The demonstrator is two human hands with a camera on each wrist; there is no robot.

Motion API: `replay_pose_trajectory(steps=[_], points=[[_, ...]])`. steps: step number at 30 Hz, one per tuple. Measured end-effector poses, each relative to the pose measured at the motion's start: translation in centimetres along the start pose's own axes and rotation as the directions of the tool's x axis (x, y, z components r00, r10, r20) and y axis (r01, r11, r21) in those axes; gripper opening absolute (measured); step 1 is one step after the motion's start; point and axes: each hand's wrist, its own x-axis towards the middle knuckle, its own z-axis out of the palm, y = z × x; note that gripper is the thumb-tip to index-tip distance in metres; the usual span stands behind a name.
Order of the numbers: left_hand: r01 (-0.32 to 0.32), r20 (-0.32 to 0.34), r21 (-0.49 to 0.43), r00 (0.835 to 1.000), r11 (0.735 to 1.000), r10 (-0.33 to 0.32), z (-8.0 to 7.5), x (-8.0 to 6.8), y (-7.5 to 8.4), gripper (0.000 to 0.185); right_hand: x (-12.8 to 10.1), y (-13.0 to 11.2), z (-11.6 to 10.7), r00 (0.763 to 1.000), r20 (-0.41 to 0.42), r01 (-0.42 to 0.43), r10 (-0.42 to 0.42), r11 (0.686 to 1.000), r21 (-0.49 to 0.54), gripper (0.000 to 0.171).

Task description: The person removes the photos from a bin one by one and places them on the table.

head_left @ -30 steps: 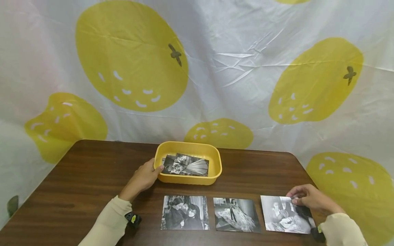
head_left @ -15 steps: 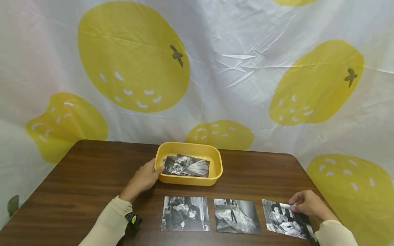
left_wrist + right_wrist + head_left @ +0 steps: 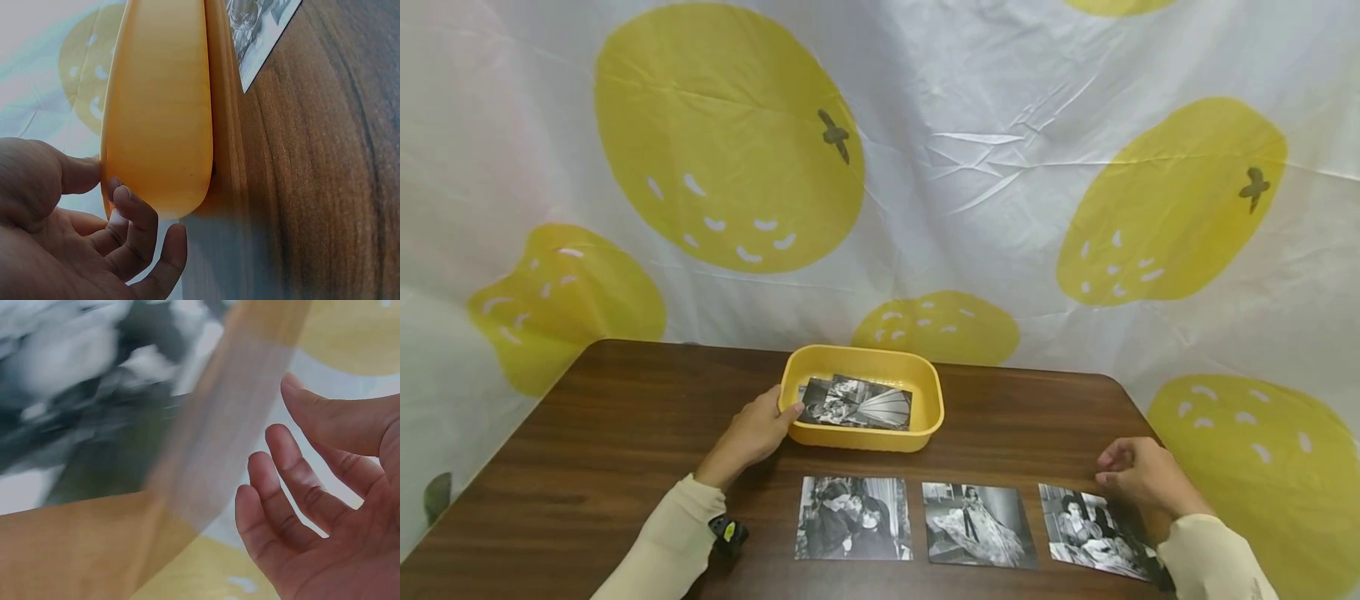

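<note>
Backdrop: a white cloth (image 3: 970, 108) printed with large yellow fruit shapes is hung behind the whole scene.
Surface: a dark wooden table (image 3: 587, 450) is spread below it, its far corners rounded.
Tray: a yellow tray (image 3: 861, 436) is set near the middle of the table, with a stack of black-and-white photographs (image 3: 857, 403) lying inside it.
Row of prints: three more are laid flat in a line at the near edge, the left photograph (image 3: 852, 517), the middle photograph (image 3: 978, 526) and the right photograph (image 3: 1093, 533), each just apart from its neighbour.
Left hand: the left hand (image 3: 752, 435) is held against the tray's left end, thumb at the rim and fingers loosely curled beside the wall; in the left wrist view the tray is touched rather than clamped.
Right hand: the right hand (image 3: 1142, 481) is held just above the far corner of the right photograph, fingers relaxed and spread, nothing gripped.
Step in hand: judged from the layout, the third print has been set down and released while the tray is steadied.
Next move: another print would likely have to be pinched by its edge from the stack in the tray, with the tray kept from sliding.
</note>
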Motion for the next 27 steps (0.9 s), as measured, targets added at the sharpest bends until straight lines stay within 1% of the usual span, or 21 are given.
replay_pose_trajectory(steps=[3, 6, 8, 13, 21, 27], points=[[0.003, -0.003, 0.002, 1.0, 1.0, -0.003, 0.0, 0.1, 0.0, 0.047, 0.9, -1.6, -0.5, 0.999, -0.031, 0.043, -0.043, 0.999, -0.012, 0.019], [0.009, -0.001, 0.007, 1.0, 1.0, -0.009, 0.0, 0.1, 0.0, 0.047, 1.9, -3.4, -0.8, 0.996, -0.03, 0.078, -0.078, 0.997, -0.003, 0.021], [0.008, -0.001, 0.012, 1.0, 1.0, -0.008, 0.0, 0.1, -0.1, 0.047, 2.6, -4.9, -0.9, 0.995, -0.029, 0.096, -0.096, 0.995, 0.004, 0.023], [-0.004, -0.001, 0.017, 1.0, 1.0, 0.004, 0.0, 0.0, 0.0, 0.046, 4.7, -8.6, -1.0, 0.988, -0.066, 0.145, -0.143, 0.989, 0.018, 0.028], [-0.013, -0.001, 0.021, 1.0, 1.0, 0.013, 0.2, 0.2, -0.2, 0.043, 7.9, -14.2, 0.1, 0.969, -0.07, 0.241, -0.235, 0.966, 0.096, 0.031], [-0.013, -0.007, 0.012, 1.0, 1.0, 0.013, 0.1, 0.3, -0.1, 0.044, 9.6, -18.0, 1.2, 0.968, -0.028, 0.251, -0.25, 0.954, 0.163, 0.038]])
